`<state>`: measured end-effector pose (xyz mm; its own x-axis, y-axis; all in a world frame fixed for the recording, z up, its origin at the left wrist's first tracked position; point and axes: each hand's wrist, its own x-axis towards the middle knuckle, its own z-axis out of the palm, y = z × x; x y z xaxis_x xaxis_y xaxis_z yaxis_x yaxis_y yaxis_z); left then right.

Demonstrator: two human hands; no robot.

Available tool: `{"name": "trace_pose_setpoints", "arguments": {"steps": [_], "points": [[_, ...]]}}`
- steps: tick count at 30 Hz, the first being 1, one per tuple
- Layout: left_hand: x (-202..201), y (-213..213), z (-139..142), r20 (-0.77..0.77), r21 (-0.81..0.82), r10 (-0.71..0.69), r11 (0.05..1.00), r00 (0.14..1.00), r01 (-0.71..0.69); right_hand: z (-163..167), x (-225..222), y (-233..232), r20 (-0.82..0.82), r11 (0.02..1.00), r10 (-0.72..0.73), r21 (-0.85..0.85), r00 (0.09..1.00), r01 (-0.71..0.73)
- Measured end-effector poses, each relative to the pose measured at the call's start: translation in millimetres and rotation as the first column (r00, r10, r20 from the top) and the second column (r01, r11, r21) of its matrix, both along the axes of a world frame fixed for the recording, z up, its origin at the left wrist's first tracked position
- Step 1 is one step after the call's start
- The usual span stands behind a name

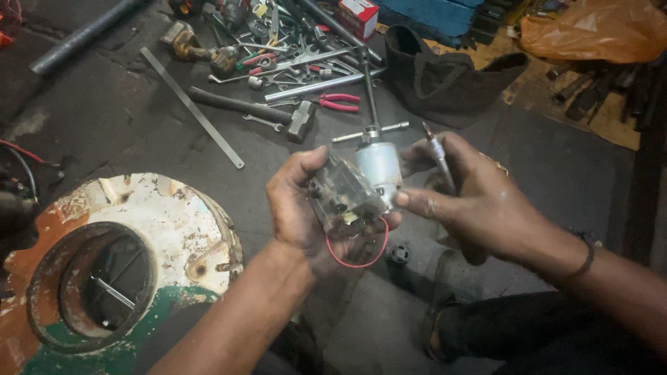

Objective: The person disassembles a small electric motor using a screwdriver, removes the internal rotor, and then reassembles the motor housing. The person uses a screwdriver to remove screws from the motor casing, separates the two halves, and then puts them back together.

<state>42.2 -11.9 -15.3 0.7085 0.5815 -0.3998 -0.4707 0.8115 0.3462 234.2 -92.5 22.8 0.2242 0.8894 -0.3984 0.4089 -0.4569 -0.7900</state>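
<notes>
My left hand [295, 208] grips a small electric motor [379, 167] with a silver-white can body and a dark, clear-cased end, held up over the floor. A red wire [361, 262] loops out below it. My right hand [479, 201] holds a screwdriver [439, 156] between its fingers, shaft pointing up and away, while its index finger rests against the motor's side.
A rusted white and green round metal housing [160, 215] with a big hole lies at the lower left. Spanners, a hammer [257, 110], red pliers [339, 102], a flat metal bar [191, 105] and a T-handle tool [368, 90] are strewn across the dark floor behind. A black bag [445, 80] sits at the back right.
</notes>
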Motion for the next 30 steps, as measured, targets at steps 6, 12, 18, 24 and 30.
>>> {"name": "trace_pose_setpoints", "arguments": {"steps": [6,12,18,24,30], "points": [[6.6,-2.4,-3.8,-0.017,-0.056,-0.062,0.997,0.998,0.060,-14.2,-3.4,12.1,-0.352,0.998,-0.063,-0.011,0.934,0.063],[6.8,-4.1,-6.5,-0.079,-0.024,-0.021,1.000,0.997,0.019,-31.5,12.6,14.0,-0.639,0.991,-0.087,0.020,0.764,0.129],[2.9,0.2,-1.0,0.119,0.013,-0.081,0.997,0.990,0.080,-36.3,16.5,11.5,-0.779,0.979,-0.010,0.119,0.627,0.163],[9.5,1.9,2.7,-0.152,-0.023,0.010,1.000,0.988,-0.014,-39.3,19.4,10.4,-0.791,0.978,-0.078,0.058,0.607,0.202],[13.0,6.4,-4.1,-0.307,-0.046,0.072,0.995,0.949,-0.090,-46.6,26.1,10.8,-0.777,0.973,-0.111,0.042,0.620,0.226]]}}
